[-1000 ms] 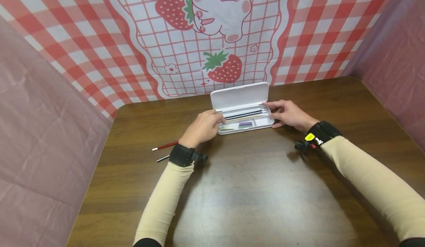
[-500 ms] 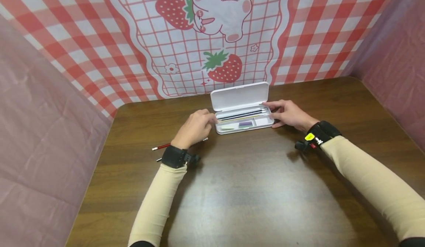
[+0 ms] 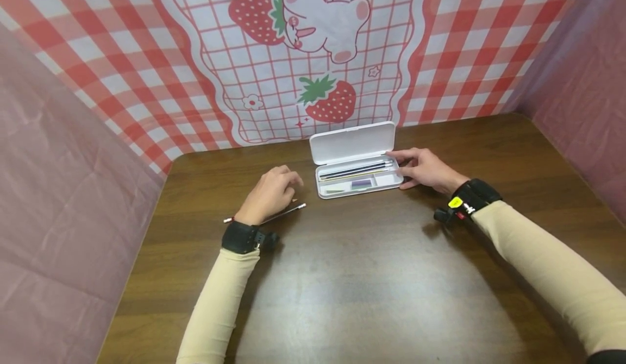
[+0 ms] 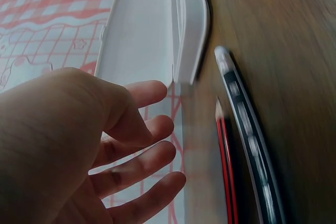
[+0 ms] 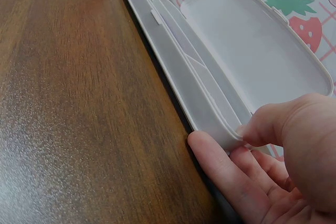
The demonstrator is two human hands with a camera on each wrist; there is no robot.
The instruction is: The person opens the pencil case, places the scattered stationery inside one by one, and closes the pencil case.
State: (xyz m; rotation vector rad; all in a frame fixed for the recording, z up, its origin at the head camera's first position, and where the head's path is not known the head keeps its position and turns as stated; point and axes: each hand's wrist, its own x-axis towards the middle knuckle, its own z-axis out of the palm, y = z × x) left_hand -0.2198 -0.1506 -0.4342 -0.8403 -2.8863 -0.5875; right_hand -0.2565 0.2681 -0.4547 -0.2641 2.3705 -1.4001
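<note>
A white pencil case (image 3: 353,143) stands with its lid raised near the back of the table. Inside are several dark pencils (image 3: 356,170), a purple-and-white block (image 3: 362,183) and a pale green piece (image 3: 335,190). My right hand (image 3: 426,169) grips the case's right end, thumb on the rim and fingers against the outside, as the right wrist view shows. To the left of the case, my left hand (image 3: 270,193) hovers with loosely bent fingers, holding nothing. Beneath it lie a sharpened red-and-black pencil (image 4: 226,163) and a dark striped pencil (image 4: 248,124) with a white end.
The brown wooden table (image 3: 371,277) runs back to a red-and-white checked cloth (image 3: 455,43) with strawberries on it. Pink cloth walls (image 3: 63,206) border the left and right sides.
My left hand has drawn away from the case's left end, moving left and nearer until over the loose pencils. My right hand has stayed on the case.
</note>
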